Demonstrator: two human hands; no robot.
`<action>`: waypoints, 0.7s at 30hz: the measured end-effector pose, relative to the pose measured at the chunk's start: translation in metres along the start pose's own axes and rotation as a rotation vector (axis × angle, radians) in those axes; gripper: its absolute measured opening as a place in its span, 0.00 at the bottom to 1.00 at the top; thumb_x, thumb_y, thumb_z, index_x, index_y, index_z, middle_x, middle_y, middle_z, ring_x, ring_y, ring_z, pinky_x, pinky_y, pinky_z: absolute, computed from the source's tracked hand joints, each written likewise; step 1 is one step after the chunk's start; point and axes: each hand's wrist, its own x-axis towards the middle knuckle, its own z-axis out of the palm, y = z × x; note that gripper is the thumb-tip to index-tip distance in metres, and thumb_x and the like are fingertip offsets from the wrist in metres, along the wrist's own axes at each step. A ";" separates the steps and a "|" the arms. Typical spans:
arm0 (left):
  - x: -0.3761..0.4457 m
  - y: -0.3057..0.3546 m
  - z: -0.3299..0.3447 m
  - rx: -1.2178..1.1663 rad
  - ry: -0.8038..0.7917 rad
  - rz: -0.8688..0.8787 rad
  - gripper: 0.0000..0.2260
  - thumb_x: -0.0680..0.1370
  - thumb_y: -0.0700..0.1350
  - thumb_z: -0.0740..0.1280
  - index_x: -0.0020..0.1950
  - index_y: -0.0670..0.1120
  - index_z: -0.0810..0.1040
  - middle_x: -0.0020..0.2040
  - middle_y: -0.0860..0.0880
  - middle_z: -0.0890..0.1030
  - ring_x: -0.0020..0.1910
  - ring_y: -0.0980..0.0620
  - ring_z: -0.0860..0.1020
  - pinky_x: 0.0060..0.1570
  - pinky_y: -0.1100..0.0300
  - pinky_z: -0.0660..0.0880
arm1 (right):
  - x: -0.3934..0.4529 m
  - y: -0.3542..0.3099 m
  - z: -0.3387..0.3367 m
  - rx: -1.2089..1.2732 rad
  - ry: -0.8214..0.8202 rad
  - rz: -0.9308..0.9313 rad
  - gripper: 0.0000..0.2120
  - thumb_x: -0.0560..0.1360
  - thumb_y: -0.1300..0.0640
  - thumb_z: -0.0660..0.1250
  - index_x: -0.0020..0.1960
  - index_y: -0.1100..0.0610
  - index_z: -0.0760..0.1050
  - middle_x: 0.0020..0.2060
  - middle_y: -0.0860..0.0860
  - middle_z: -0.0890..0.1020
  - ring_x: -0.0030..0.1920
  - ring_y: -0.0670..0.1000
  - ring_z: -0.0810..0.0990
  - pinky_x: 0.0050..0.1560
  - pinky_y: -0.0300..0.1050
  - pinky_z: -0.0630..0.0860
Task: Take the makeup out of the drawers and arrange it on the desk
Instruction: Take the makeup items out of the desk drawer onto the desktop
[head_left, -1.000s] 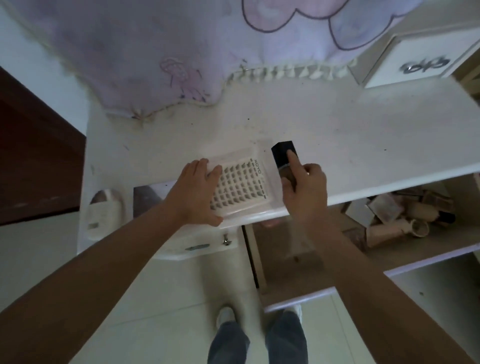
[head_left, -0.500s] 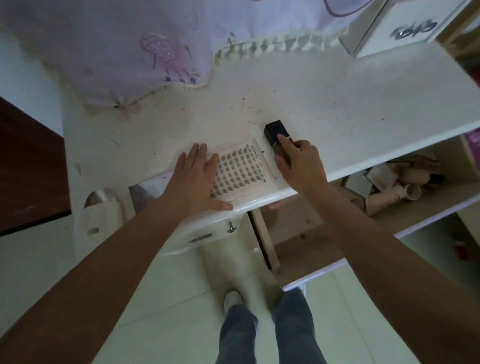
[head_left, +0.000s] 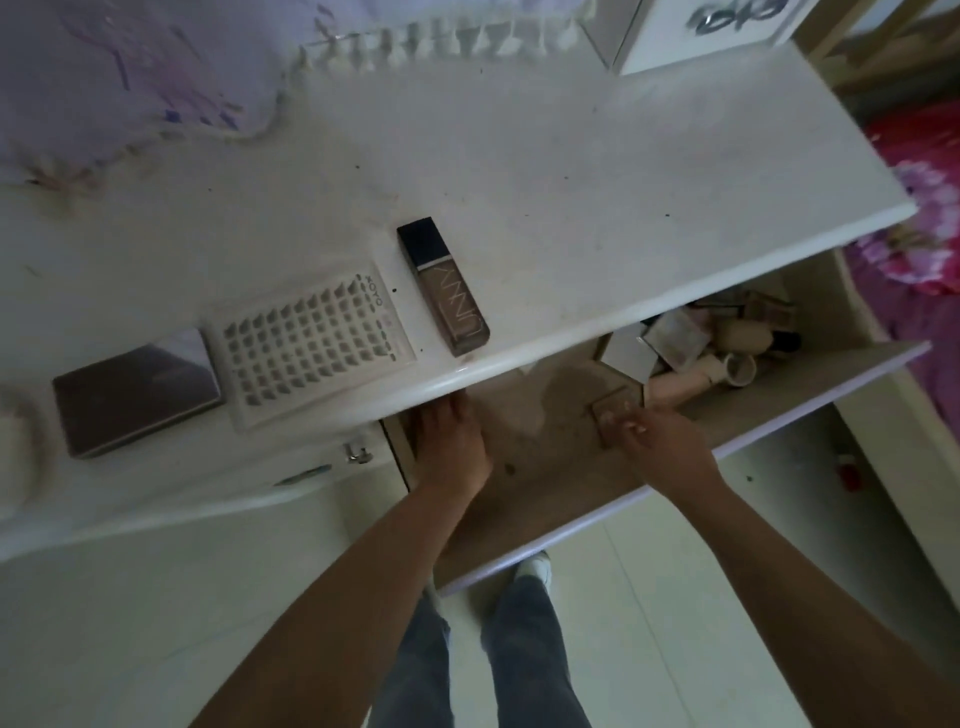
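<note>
On the white desk (head_left: 597, 171) lie a dark flat palette (head_left: 137, 389), a clear lash tray (head_left: 311, 343) and a foundation bottle (head_left: 444, 286) with a black cap, side by side near the front edge. Below, the open drawer (head_left: 675, 483) holds a pile of tubes and compacts (head_left: 701, 343) at its right end. My left hand (head_left: 452, 447) lies inside the drawer's left part, its fingertips hidden under the desk edge, holding nothing. My right hand (head_left: 660, 447) has its fingertips on a small square compact (head_left: 615, 413) on the drawer floor; whether it grips the compact is unclear.
A lilac cloth (head_left: 130, 67) with a fringe covers the desk's back left. A small white drawer box (head_left: 701, 36) stands at the back right. A closed drawer with a knob (head_left: 358, 454) is left of the open one. A pink floral rug (head_left: 924, 218) lies to the right.
Both hands left the lash tray and foundation bottle on the desk and dropped into the open drawer. The view shifted right and closer.
</note>
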 end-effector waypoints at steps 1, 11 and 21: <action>0.008 0.003 0.004 -0.002 -0.012 -0.045 0.31 0.79 0.47 0.57 0.75 0.40 0.45 0.74 0.37 0.54 0.73 0.39 0.55 0.73 0.46 0.54 | 0.005 0.005 0.000 -0.012 -0.013 -0.014 0.17 0.78 0.53 0.55 0.47 0.66 0.77 0.42 0.64 0.81 0.44 0.61 0.79 0.38 0.42 0.63; 0.002 0.037 0.041 0.157 0.093 0.043 0.29 0.60 0.54 0.77 0.51 0.44 0.66 0.46 0.39 0.79 0.39 0.43 0.79 0.37 0.58 0.77 | 0.050 0.025 0.013 -0.201 -0.273 -0.008 0.22 0.75 0.51 0.63 0.63 0.63 0.67 0.58 0.61 0.75 0.58 0.61 0.75 0.53 0.50 0.74; -0.026 0.046 -0.002 -0.125 -0.080 0.097 0.33 0.71 0.54 0.69 0.71 0.48 0.57 0.70 0.46 0.62 0.67 0.48 0.65 0.63 0.60 0.65 | 0.064 0.013 0.026 -0.259 -0.236 -0.003 0.25 0.76 0.50 0.60 0.66 0.64 0.58 0.61 0.63 0.69 0.60 0.61 0.72 0.56 0.51 0.71</action>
